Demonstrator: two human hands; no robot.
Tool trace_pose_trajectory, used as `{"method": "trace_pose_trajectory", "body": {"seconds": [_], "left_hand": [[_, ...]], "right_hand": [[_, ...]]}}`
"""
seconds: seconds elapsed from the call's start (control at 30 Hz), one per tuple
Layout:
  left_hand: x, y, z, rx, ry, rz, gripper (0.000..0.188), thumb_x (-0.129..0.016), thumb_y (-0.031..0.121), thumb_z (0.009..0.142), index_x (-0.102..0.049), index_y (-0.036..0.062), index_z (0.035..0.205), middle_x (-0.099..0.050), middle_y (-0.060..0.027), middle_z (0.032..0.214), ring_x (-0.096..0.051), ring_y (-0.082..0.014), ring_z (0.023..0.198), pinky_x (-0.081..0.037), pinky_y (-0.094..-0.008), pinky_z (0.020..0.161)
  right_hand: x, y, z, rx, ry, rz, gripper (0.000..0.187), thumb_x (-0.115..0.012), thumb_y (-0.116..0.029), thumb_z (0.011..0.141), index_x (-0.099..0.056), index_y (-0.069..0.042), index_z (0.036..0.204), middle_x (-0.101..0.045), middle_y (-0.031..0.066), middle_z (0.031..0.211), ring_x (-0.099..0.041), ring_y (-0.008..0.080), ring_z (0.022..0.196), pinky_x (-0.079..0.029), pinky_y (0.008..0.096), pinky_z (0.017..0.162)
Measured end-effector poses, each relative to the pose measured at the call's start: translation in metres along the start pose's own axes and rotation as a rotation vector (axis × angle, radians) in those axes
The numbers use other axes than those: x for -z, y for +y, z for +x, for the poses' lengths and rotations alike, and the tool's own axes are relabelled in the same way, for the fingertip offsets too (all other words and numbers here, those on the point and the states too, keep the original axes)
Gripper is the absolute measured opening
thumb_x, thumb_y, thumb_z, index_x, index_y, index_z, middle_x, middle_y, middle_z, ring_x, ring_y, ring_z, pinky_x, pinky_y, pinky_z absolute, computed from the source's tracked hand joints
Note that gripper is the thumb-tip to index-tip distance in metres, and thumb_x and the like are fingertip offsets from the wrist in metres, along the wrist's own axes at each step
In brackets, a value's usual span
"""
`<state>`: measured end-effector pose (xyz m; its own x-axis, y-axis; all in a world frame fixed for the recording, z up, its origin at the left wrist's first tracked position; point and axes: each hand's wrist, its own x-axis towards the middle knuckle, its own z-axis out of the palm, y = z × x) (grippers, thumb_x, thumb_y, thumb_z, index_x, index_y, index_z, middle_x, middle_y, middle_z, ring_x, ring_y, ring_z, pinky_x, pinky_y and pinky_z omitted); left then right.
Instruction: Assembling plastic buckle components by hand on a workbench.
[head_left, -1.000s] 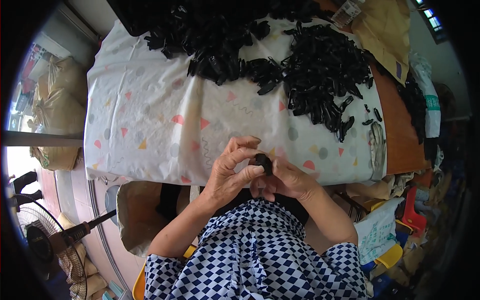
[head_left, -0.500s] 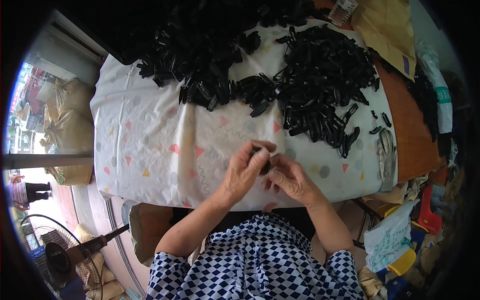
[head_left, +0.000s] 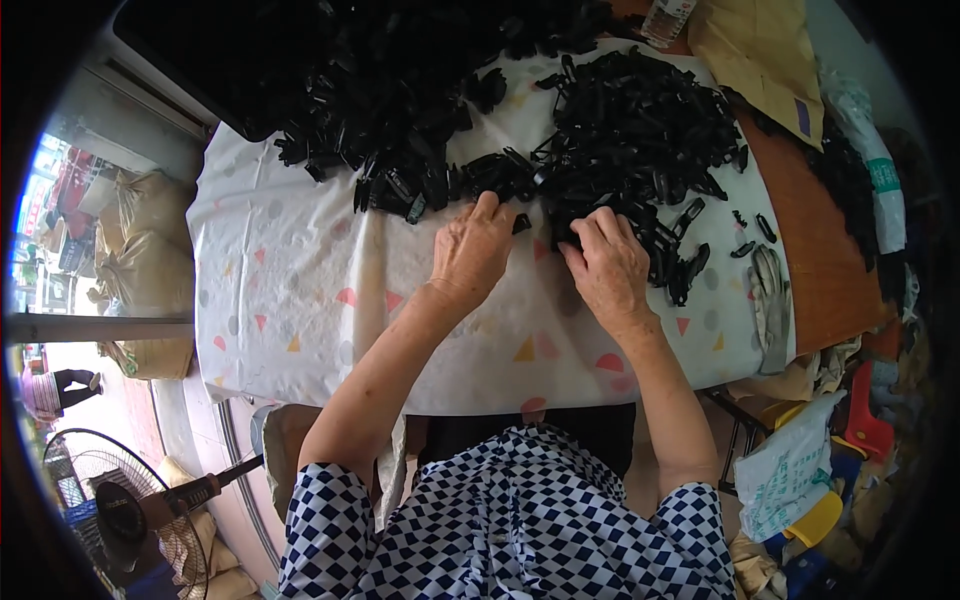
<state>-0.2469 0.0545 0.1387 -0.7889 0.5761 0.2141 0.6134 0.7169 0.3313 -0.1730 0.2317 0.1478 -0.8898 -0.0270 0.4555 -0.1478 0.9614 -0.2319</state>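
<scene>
Many small, elongated black plastic parts lie heaped on a cloth-covered table. My left hand (head_left: pixel 470 248) reaches to the near edge of a small middle cluster (head_left: pixel 497 174). Its fingers are drawn together, and whatever they hold is hidden behind the hand. One black part (head_left: pixel 521 223) lies just right of those fingers. At the near left edge of the right-hand heap (head_left: pixel 645 125) is my right hand (head_left: pixel 612 268). Its thumb and fingers are bent round a black plastic part there, mostly covered by the hand.
A larger dark heap (head_left: pixel 370 110) spreads across the back left. Along the right side of the patterned tablecloth (head_left: pixel 290 290) lie a pale glove (head_left: pixel 768 305) and a few loose parts. A brown paper sheet (head_left: pixel 760 60) and a plastic bottle (head_left: pixel 667 20) are behind. A fan (head_left: pixel 125 510) stands lower left.
My hands were together over the near middle of the table around a small dark piece. They have parted and moved forward to the black parts; that piece no longer shows.
</scene>
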Motion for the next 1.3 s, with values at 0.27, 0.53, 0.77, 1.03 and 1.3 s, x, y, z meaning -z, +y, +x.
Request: {"method": "trace_pose_trajectory", "body": {"seconds": [0.27, 0.53, 0.77, 1.03, 1.3], "left_hand": [[0.012, -0.001, -0.077, 0.391, 0.077, -0.965, 0.027, -0.073, 0.009, 0.078, -0.057, 0.0034, 0.098, -0.065, -0.007, 0.088, -0.058, -0.0184, 0.07, -0.048, -0.0313, 0.066], [0.038, 0.014, -0.128, 0.235, 0.12, -0.987, 0.031, -0.071, 0.004, 0.081, -0.061, 0.0052, 0.11, -0.064, -0.0078, 0.092, -0.063, -0.017, 0.083, -0.05, -0.0287, 0.075], [0.045, 0.017, -0.142, 0.19, 0.166, -0.916, 0.028, -0.072, 0.0, 0.077, -0.063, 0.0029, 0.103, -0.061, -0.0053, 0.084, -0.06, -0.0145, 0.075, -0.047, -0.0263, 0.067], [0.051, 0.013, -0.151, 0.008, 0.166, -0.661, 0.026, -0.073, 0.002, 0.074, -0.063, 0.0035, 0.098, -0.062, -0.0084, 0.084, -0.062, -0.0242, 0.075, -0.05, -0.0314, 0.065], [0.055, 0.02, -0.151, -0.016, -0.006, -0.558, 0.022, -0.073, 0.007, 0.073, -0.063, 0.0037, 0.093, -0.06, -0.0089, 0.081, -0.061, -0.0256, 0.074, -0.05, -0.0331, 0.064]], "right_hand": [[0.019, -0.026, -0.011, -0.551, -0.272, 1.405, 0.013, -0.064, -0.008, 0.088, -0.057, -0.003, 0.098, -0.06, 0.0049, 0.081, -0.058, 0.0109, 0.066, -0.047, 0.022, 0.055], [0.023, -0.07, -0.035, -0.642, -0.57, 1.79, 0.012, -0.064, -0.01, 0.09, -0.057, -0.002, 0.097, -0.062, 0.006, 0.084, -0.059, 0.0114, 0.062, -0.045, 0.0213, 0.05], [0.028, -0.082, -0.04, -0.753, -0.594, 1.813, 0.011, -0.063, -0.01, 0.091, -0.057, -0.003, 0.098, -0.061, 0.0037, 0.081, -0.06, 0.0108, 0.063, -0.048, 0.0213, 0.052], [0.041, -0.085, -0.041, -0.769, -0.847, 1.491, 0.014, -0.069, -0.01, 0.086, -0.057, -0.007, 0.093, -0.055, -0.0032, 0.07, -0.049, 0.0042, 0.054, -0.031, 0.0158, 0.044], [0.028, -0.073, -0.058, -0.947, -1.021, 1.441, 0.017, -0.07, -0.017, 0.086, -0.058, -0.007, 0.091, -0.056, -0.0018, 0.071, -0.048, 0.0042, 0.052, -0.04, 0.0192, 0.044]]}}
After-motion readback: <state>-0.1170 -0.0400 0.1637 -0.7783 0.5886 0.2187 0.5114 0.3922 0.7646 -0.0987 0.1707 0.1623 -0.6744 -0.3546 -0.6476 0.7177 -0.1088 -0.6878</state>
